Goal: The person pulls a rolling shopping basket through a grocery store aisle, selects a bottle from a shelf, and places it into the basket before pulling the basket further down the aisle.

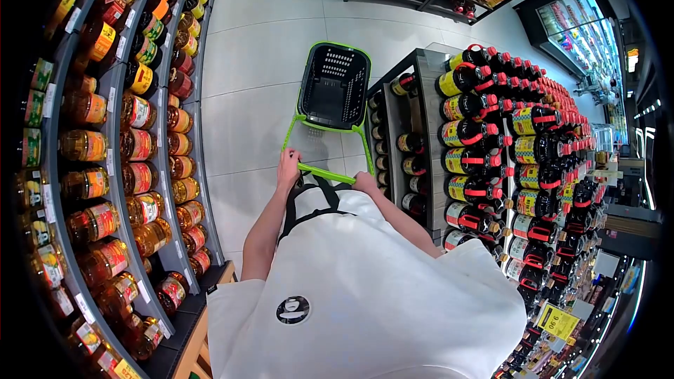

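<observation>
Both your hands are closed on the green handle bar [326, 173], the left hand [288, 165] at its left end and the right hand [366, 182] at its right end, with a bare stretch of bar between them. That bar slants slightly, its left end farther from you than its right. Two green side arms [366, 151] link it to the near end of a black shopping basket [334, 107] with a green rim. Your basket's long axis runs away from you down the aisle, its far end leaning a little to your right, and its mouth faces up. It lies ahead of both hands and roughly centred between them, apart from your fingers and joined to them only through the handle. Beneath it is the pale tiled floor [253, 63]; you cannot tell from this angle how its underside meets the tiles. To your left, shelves hold rows of amber bottles [88, 146]. To your right, close beside the basket, a display rack [427, 84] carries dark bottles with red caps [463, 133].
</observation>
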The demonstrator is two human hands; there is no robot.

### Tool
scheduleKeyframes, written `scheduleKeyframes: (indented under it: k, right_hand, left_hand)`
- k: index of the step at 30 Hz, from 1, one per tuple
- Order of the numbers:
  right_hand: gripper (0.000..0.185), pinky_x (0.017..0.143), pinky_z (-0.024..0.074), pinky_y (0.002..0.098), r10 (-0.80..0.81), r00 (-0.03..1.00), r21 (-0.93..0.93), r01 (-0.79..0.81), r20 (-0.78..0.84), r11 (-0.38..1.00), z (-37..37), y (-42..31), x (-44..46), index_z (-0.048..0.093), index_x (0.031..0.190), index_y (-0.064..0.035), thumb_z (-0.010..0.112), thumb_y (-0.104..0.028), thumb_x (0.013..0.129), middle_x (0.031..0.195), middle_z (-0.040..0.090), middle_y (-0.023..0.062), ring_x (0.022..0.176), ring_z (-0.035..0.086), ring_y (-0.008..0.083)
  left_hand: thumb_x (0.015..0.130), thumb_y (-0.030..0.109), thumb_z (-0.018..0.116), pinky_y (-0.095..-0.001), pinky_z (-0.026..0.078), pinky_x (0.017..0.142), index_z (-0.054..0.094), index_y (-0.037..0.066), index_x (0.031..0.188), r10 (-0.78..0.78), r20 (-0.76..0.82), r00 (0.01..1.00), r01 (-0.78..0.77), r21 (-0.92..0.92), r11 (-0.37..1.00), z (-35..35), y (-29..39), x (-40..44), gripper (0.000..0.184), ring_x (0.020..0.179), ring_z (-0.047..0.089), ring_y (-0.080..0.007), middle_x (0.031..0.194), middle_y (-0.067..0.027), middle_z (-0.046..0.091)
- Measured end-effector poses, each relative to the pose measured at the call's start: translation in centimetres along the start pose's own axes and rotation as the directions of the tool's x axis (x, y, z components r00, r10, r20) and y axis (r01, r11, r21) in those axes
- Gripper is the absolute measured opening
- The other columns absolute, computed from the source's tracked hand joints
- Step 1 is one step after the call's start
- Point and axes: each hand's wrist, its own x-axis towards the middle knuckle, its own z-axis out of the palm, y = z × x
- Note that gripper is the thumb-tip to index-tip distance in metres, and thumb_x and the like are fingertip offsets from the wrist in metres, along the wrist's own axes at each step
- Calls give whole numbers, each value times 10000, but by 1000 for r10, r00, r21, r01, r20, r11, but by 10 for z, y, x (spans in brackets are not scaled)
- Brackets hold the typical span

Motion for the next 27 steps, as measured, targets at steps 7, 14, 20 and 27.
scheduleKeyframes:
  k: [7,14,20,27]
  right_hand:
    - [236,723,489,380,21,998,-24,-23,-59,999,-30,-56,35,644,844,-96,590,-188,633,860,616,144,811,597,290]
    - [239,720,489,375,93,996,29,-92,-13,995,-55,-89,54,644,851,-105,594,-179,629,866,617,143,815,597,288]
    - [305,740,478,372,105,994,75,-106,6,992,-65,-99,84,636,915,-102,585,-167,621,854,616,151,800,597,288]
    - [273,746,466,387,146,989,271,-144,14,952,-132,-129,131,640,886,-87,578,-231,663,882,614,146,831,586,301]
  left_hand:
    - [643,-66,487,-395,436,761,513,63,830,49,-74,996,-52,-37,998,-46,-19,38,229,979,462,-301,1042,-105,450]
    - [625,-26,538,-390,399,814,537,79,792,187,-71,980,-190,-41,981,-64,-10,86,197,981,452,-290,1033,-83,465]
    - [635,2,531,-385,378,770,556,104,727,229,-15,973,-229,-24,973,-83,-6,139,140,958,442,-262,984,-49,489]
    - [609,29,594,-396,364,795,590,119,739,321,50,946,-322,3,947,-97,-15,242,158,971,429,-275,1017,-46,486]
